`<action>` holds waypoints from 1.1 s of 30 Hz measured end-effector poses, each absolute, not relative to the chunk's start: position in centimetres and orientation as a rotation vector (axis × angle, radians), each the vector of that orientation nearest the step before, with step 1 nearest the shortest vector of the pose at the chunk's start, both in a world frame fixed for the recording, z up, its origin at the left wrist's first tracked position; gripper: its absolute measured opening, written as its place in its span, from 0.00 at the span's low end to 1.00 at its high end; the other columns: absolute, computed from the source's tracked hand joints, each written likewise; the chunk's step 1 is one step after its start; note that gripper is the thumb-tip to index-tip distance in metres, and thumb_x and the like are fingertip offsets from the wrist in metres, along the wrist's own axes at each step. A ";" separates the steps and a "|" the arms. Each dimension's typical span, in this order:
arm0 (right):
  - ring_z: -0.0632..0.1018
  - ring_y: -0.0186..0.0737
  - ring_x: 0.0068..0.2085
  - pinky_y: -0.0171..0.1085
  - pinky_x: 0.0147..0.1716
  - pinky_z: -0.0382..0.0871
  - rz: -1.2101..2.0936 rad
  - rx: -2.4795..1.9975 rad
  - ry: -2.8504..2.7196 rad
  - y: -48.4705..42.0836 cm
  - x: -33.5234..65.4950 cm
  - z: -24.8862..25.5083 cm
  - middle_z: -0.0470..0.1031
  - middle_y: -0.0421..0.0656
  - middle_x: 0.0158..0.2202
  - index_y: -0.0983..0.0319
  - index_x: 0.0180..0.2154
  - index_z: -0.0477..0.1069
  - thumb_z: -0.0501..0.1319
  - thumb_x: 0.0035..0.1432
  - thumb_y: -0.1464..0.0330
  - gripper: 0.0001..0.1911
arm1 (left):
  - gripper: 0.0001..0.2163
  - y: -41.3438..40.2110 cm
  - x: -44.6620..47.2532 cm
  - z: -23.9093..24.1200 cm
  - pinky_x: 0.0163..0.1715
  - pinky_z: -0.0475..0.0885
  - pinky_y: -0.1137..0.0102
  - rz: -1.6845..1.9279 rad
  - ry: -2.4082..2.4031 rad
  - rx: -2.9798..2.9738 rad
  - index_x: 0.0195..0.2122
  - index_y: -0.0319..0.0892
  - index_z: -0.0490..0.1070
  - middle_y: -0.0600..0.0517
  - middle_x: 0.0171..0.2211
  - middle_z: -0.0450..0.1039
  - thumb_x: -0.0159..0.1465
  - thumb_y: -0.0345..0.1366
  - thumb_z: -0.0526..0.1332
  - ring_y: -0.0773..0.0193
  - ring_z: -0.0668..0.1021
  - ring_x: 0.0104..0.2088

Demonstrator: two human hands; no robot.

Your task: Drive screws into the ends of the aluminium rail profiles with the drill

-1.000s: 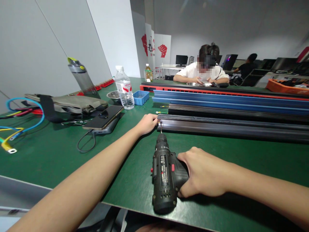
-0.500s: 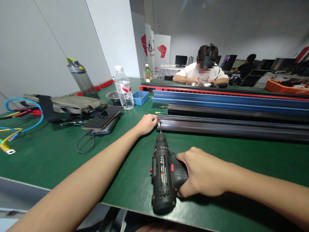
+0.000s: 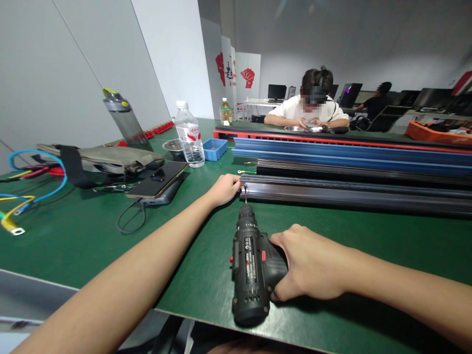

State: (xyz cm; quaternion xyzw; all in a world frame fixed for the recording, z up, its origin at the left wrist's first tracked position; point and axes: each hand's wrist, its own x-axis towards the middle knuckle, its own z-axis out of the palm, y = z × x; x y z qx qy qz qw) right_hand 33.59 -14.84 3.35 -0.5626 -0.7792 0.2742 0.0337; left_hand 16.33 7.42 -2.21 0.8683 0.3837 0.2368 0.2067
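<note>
The right hand (image 3: pixel 313 265) was closed around the grip of the drill (image 3: pixel 252 268), just to its left, with the drill's long axis pointing straight away from the person. The bit (image 3: pixel 245 194) met the near end of the dark rail (image 3: pixel 350 196), which ran off rightward across the surface (image 3: pixel 110 236). The left hand (image 3: pixel 224 188), curled, touched that same end beside the bit. Whether its fingers pinched anything could not be told.

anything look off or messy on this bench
Nothing spilled or broken. The phone lies tilted atop a grey device, not flat, and the drill in the right hand has its butt right at the near edge of the table.
</note>
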 end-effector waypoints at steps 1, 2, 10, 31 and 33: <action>0.64 0.30 0.19 0.32 0.18 0.57 0.845 -1.732 -2.395 -14.9 33.6 3.3 0.69 0.34 0.20 0.60 0.28 0.70 0.69 0.39 0.57 0.17 | 0.16 7.4 16.3 -2.2 0.28 0.57 0.73 0.660 1.067 2.419 0.19 0.41 0.61 0.54 0.20 0.62 0.61 0.42 0.49 0.67 0.63 0.24; 0.65 0.30 0.19 0.32 0.18 0.57 0.847 -1.735 -2.393 -14.9 33.6 3.3 0.70 0.34 0.21 0.60 0.28 0.70 0.69 0.39 0.57 0.17 | 0.16 7.4 16.3 -2.2 0.28 0.57 0.73 0.661 1.064 2.421 0.19 0.41 0.61 0.54 0.20 0.61 0.61 0.42 0.49 0.67 0.63 0.24; 0.65 0.31 0.19 0.33 0.18 0.57 0.838 -1.755 -2.387 -14.8 33.6 3.3 0.70 0.35 0.21 0.60 0.28 0.70 0.69 0.38 0.57 0.17 | 0.16 7.6 16.3 -2.3 0.27 0.57 0.73 0.670 1.065 2.437 0.19 0.41 0.61 0.55 0.20 0.62 0.62 0.41 0.50 0.68 0.63 0.24; 0.65 0.32 0.20 0.34 0.19 0.57 0.832 -1.758 -2.416 -14.8 33.6 3.5 0.70 0.36 0.21 0.60 0.28 0.71 0.69 0.40 0.56 0.17 | 0.16 7.7 16.2 -2.4 0.26 0.56 0.72 0.677 1.049 2.445 0.19 0.41 0.60 0.54 0.19 0.61 0.61 0.44 0.49 0.67 0.62 0.24; 0.65 0.32 0.20 0.33 0.19 0.57 0.831 -1.764 -2.415 -14.8 33.6 3.5 0.70 0.37 0.21 0.60 0.28 0.71 0.69 0.39 0.55 0.18 | 0.16 7.7 16.2 -2.4 0.26 0.56 0.72 0.682 1.046 2.443 0.19 0.41 0.60 0.54 0.19 0.61 0.61 0.43 0.49 0.67 0.62 0.24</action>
